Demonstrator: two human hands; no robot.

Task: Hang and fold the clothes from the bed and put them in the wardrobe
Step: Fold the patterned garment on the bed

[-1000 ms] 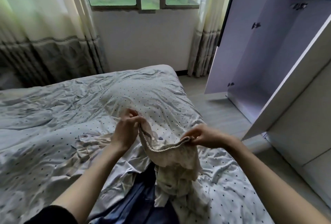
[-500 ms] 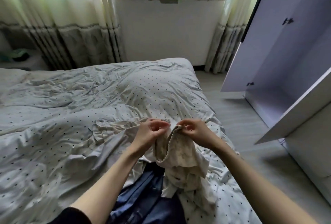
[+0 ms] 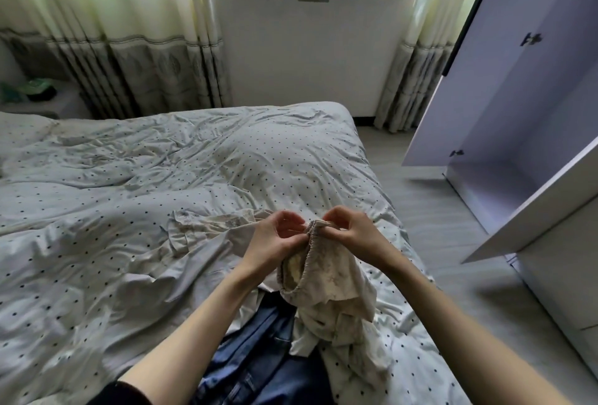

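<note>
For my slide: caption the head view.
Both hands, left hand and right hand, pinch a cream elastic-waisted garment above the dotted bed.

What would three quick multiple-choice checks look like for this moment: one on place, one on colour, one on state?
1. Where do the jeans lie?
A. on the bed, near its front edge
B. inside the wardrobe
C. on the floor

2. What colour is the garment gripped by the hands?
A. red
B. cream
C. black

3. How do the wardrobe doors stand?
A. shut
B. removed
C. open

Answers:
1 A: the jeans rest on the dotted bed cover, below the forearms.
2 B: the left hand and right hand pinch the gathered waistband of a cream garment.
3 C: the wardrobe doors swing outward and show its inside.
</note>
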